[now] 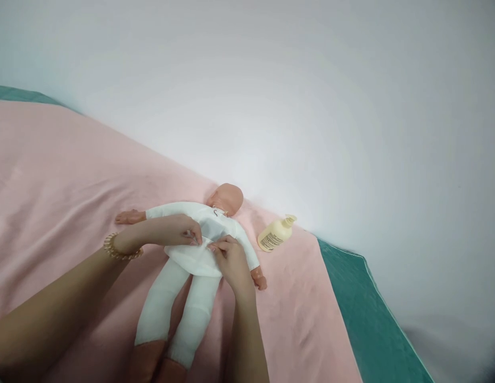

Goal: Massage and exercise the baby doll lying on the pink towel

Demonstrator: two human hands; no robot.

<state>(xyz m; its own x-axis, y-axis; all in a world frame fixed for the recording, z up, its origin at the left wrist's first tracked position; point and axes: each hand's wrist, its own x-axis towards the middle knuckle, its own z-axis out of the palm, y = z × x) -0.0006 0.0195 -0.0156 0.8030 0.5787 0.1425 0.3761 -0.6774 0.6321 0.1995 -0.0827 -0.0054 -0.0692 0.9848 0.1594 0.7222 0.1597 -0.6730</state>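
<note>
A baby doll (199,213) with a white cloth body lies on its back, arms spread and legs toward me. Around its hips is a white diaper (195,261). My left hand (178,230), with a beaded bracelet on the wrist, reaches across the belly, and its fingers pinch at the diaper's top edge. From the other side my right hand (230,259) also has its thumb and fingers closed on that edge. The fingertips of both hands are close together, and the exact spots they hold are partly covered. A grey patch shows on the doll's belly just above.
A pale yellow pump bottle (275,234) is tilted in view beside the doll's arm, at the right. Under everything spreads a pink sheet (72,159) with wrinkles, over a green surface (363,308). A plain white wall (271,80) rises behind the doll's head.
</note>
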